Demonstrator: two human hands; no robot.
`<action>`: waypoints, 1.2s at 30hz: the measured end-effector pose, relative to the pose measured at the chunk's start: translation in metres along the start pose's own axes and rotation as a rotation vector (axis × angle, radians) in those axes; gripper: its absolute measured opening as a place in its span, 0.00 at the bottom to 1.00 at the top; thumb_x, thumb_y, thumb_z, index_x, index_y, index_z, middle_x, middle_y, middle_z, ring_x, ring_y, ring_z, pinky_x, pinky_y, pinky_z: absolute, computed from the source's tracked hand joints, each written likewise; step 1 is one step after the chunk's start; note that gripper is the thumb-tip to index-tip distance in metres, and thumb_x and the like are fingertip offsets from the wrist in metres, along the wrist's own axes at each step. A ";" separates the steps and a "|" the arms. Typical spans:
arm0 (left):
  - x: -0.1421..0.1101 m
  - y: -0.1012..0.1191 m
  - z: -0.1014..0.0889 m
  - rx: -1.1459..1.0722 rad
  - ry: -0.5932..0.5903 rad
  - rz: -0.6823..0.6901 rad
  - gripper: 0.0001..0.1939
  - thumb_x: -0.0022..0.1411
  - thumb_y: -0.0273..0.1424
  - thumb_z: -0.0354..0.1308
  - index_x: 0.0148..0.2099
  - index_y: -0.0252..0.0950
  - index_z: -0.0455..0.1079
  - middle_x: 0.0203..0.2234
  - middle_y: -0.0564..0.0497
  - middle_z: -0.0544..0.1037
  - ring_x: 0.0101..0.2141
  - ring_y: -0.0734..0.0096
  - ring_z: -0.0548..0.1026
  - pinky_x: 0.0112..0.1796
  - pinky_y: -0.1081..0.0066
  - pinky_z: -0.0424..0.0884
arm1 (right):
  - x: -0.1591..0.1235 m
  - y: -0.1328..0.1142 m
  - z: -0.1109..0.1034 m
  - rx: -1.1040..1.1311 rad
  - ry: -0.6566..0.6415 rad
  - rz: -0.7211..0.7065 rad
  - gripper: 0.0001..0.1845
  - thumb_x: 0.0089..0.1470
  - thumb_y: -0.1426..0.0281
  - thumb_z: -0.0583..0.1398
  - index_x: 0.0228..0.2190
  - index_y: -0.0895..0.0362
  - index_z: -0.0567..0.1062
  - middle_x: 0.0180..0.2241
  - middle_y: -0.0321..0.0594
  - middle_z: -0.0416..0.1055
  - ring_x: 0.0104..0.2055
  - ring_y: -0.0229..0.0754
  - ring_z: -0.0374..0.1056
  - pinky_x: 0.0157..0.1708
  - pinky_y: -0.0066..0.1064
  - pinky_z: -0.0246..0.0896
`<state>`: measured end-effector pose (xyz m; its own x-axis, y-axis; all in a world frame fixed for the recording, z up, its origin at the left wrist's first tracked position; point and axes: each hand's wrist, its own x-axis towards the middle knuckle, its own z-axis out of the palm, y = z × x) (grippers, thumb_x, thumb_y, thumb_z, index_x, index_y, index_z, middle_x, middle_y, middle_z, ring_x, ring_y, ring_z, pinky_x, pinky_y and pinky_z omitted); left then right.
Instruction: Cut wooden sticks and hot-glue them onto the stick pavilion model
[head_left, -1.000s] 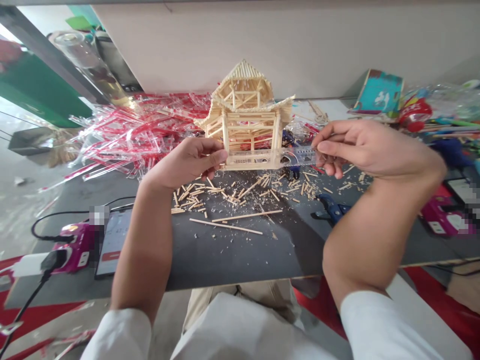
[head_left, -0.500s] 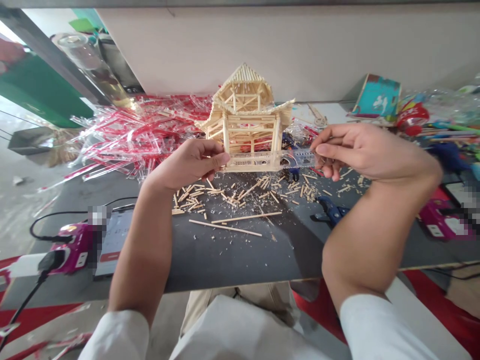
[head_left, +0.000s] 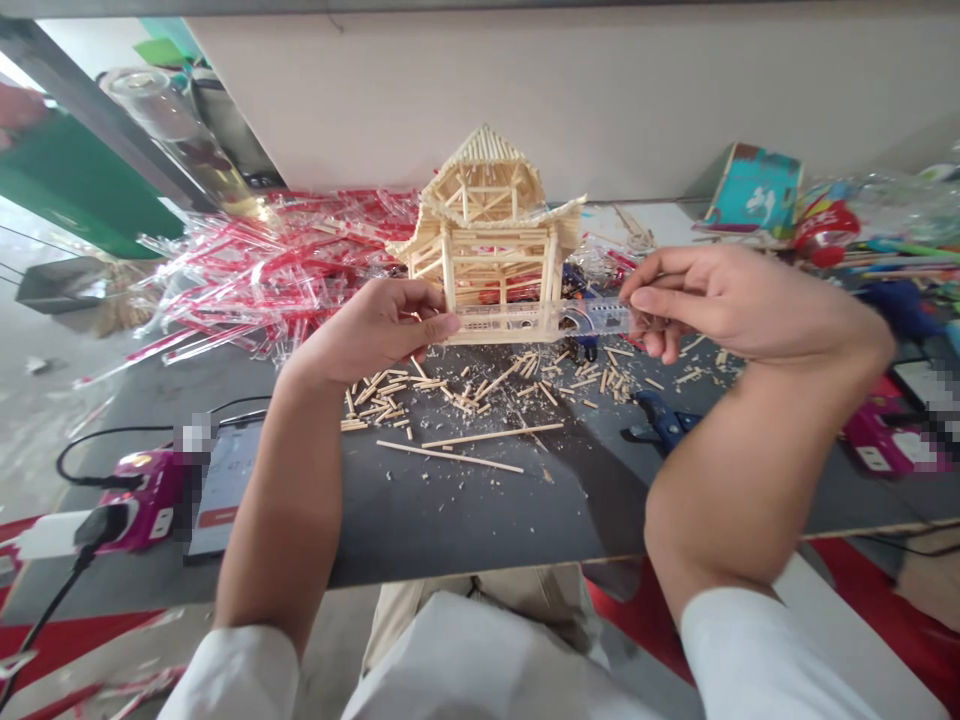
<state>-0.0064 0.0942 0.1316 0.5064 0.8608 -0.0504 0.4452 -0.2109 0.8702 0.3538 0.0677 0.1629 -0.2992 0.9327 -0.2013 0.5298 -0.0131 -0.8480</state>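
A small pavilion model (head_left: 484, 215) made of thin wooden sticks stands upright on the dark table, with a peaked roof over a wider lower roof. A clear plastic ruler (head_left: 592, 317) lies across the front of its base. My left hand (head_left: 401, 325) pinches the ruler's left end at the model's front left corner post; whether it also grips the post I cannot tell. My right hand (head_left: 690, 300) is closed on the ruler's right end, out to the right of the model. The fingertips of both hands are partly hidden.
Cut stick pieces (head_left: 382, 400) and two longer sticks (head_left: 450, 456) lie in front. Red and clear plastic wrappers (head_left: 277, 260) are heaped at left. A tablet (head_left: 229, 480) and purple power strip (head_left: 142, 490) are left, blue-handled cutters (head_left: 664, 420) right.
The view shifts very slightly. Both hands stay on the ruler in nearly the same place, and the model stands as before.
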 end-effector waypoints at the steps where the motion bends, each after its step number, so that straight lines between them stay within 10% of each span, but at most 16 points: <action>1: 0.000 0.000 0.000 -0.001 0.000 -0.004 0.13 0.65 0.40 0.66 0.35 0.36 0.72 0.22 0.54 0.72 0.22 0.79 0.68 0.23 0.76 0.64 | 0.000 0.000 0.000 0.000 -0.003 -0.004 0.19 0.60 0.51 0.70 0.36 0.53 0.75 0.25 0.40 0.77 0.22 0.40 0.72 0.22 0.34 0.68; 36: 0.002 -0.007 -0.002 -0.074 -0.032 -0.002 0.11 0.64 0.37 0.68 0.36 0.35 0.73 0.21 0.55 0.72 0.22 0.80 0.69 0.24 0.78 0.64 | 0.005 -0.014 0.015 -0.317 -0.026 0.005 0.29 0.56 0.41 0.67 0.36 0.55 0.80 0.32 0.43 0.79 0.30 0.42 0.69 0.33 0.39 0.62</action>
<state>-0.0097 0.0987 0.1268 0.5293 0.8459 -0.0665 0.3911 -0.1736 0.9038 0.3332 0.0676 0.1663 -0.3140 0.9233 -0.2212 0.7512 0.0991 -0.6526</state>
